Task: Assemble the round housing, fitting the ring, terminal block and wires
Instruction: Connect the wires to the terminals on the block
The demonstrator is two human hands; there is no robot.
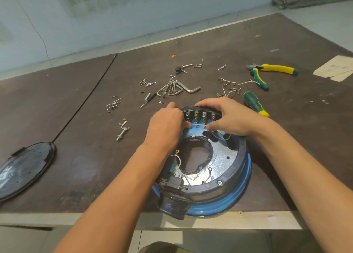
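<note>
Gripping the far rim of the round housing (225, 176), both hands work at the terminal block (200, 115), a curved black piece with a row of metal connectors that stands upright on the housing's far edge. Faint print on the sheet of paper (336, 68) at the right of the counter (80, 138) is too blurred to read. The left hand (166, 122) is curled narrow, its fingertips closed on the left end of a short white wire (199, 125) that runs straight across just below the connectors. The right hand (229, 117) hooks its fingers over the top of the terminal block, and its thumb tip touches the wire's right end. The housing lies flat near the counter's front edge, a silvery plate with a large middle opening facing up, thin wires with ring lugs lying loose on it, and a blue ring (246, 186) showing around its lower side. A black round lid (24, 168) lies well apart at the left. Beyond the hands lie scattered screws (147, 83), a bunch of hex keys (177, 89), green-and-yellow pliers (267, 72) and a matching screwdriver (256, 103). The counter is dark brown and scuffed, with a pale wall (95, 14) and a light floor behind it.
</note>
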